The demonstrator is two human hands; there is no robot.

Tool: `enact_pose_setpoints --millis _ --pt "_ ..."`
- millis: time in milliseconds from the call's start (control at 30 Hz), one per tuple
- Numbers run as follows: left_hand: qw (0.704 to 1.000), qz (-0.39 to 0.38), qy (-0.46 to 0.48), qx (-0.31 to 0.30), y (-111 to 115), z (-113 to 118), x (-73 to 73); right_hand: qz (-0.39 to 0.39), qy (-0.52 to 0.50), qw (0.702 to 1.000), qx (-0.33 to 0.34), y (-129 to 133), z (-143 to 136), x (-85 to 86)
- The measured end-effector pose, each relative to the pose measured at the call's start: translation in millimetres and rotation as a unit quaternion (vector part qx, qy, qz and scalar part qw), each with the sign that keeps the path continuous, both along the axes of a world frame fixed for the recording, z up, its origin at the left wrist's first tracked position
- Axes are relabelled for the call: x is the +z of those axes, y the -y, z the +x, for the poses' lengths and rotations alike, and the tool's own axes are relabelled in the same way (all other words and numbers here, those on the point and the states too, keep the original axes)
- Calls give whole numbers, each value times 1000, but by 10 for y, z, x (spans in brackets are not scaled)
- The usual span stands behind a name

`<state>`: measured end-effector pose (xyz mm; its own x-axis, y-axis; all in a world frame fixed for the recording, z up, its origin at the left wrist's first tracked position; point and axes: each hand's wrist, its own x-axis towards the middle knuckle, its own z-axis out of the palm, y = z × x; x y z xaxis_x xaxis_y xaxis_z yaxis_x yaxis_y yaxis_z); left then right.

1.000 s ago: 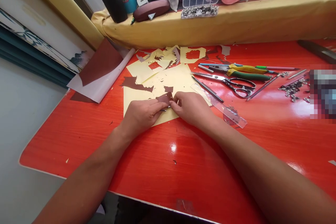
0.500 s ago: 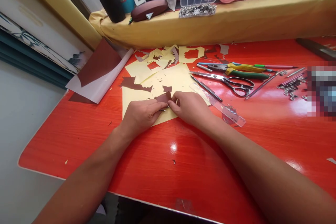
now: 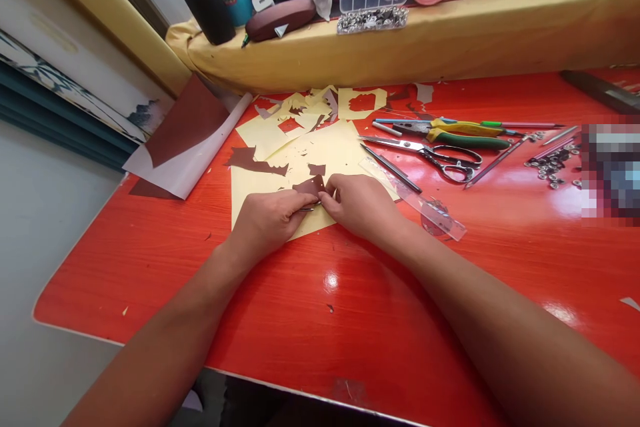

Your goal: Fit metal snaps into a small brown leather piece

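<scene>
At the red table's (image 3: 110, 280) left lies a curled brown sheet (image 3: 183, 117). Next, over yellow paper (image 3: 335, 143), your left hand (image 3: 273, 215) clamps a small brown piece (image 3: 307, 185); your right hand (image 3: 357, 205) pinches its right edge. Beyond lie a black pen (image 3: 391, 167), ruler (image 3: 454, 227) and scissors (image 3: 419, 147).

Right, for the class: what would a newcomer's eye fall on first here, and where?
Probably the glossy red tabletop, which fills most of the view. At its middle, the bare left hand and right hand meet at a small, dark brown flat piece over pale yellow paper. To their right lie shiny metal scissors and yellow-and-green-handled pliers.
</scene>
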<state>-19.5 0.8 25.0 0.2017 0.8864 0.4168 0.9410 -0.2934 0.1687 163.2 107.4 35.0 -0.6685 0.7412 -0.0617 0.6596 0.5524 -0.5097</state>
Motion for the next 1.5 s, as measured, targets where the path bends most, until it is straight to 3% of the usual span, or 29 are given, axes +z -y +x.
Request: enact_pose_setpoints --millis 1500 --pt "998 -37 54 -16 23 -51 24 -12 11 1000 -6 42 3 85"
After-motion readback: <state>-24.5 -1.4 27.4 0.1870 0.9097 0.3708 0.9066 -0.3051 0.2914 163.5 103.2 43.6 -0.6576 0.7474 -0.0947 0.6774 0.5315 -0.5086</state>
